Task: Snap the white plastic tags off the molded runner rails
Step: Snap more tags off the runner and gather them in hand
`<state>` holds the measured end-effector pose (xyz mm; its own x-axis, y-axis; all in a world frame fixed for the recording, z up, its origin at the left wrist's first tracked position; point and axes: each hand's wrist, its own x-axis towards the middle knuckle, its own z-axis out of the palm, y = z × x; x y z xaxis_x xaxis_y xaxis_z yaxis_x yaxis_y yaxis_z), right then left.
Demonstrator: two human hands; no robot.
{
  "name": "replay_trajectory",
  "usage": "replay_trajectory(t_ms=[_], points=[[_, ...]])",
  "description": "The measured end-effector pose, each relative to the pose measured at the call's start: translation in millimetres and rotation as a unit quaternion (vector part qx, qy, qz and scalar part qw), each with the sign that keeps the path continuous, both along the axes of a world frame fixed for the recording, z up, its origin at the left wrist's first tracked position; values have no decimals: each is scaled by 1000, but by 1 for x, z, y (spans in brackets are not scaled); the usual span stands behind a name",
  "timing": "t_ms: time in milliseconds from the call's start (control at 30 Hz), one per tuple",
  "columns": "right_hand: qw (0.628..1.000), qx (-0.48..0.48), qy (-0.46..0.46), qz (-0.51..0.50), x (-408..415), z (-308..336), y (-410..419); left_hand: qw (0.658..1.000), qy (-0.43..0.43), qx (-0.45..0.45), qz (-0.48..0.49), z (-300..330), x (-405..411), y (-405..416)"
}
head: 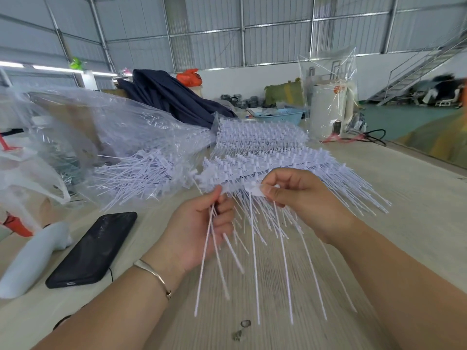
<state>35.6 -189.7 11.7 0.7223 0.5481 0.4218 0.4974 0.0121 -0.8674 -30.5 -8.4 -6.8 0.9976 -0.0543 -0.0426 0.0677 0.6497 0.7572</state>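
We observe the left hand (202, 228) with its fingers (225, 210) curled closed around a small bundle of thin white plastic tags (214, 248), whose long stems hang down past the palm toward the pale wood-grain counter (417, 198). The right hand (300, 198) has its fingers (274, 193) clenched in a pinch on the white molded runner rail (252, 188), held just above the counter between the 2 hands. Stems of tags attached to that rail fan down and toward the camera beneath both hands. The 2 hands are near each other, the left fingertips just beside the rail's left end; we cannot tell whether they touch it.

Behind the hands lies a stacked heap of white runner rails with tags (260, 142). To its left, a clear plastic bag (106, 127) holds loose white tags. A black smartphone (93, 251) lies on the counter left of the left forearm, beside a white handle-shaped object (32, 258).
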Motion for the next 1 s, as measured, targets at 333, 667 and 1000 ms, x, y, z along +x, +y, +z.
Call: replay_trajectory(t_ms=[333, 667, 1000], points=[[996, -46, -38, -62, 1, -3, 2, 981, -13, 166, 96, -3, -1, 0], [977, -95, -177, -75, -7, -10, 9, 994, 21, 104, 26, -6, 0, -9], [847, -203, -441, -218, -6, -6, 9, 978, -26, 180, 103, -9, -1, -10]])
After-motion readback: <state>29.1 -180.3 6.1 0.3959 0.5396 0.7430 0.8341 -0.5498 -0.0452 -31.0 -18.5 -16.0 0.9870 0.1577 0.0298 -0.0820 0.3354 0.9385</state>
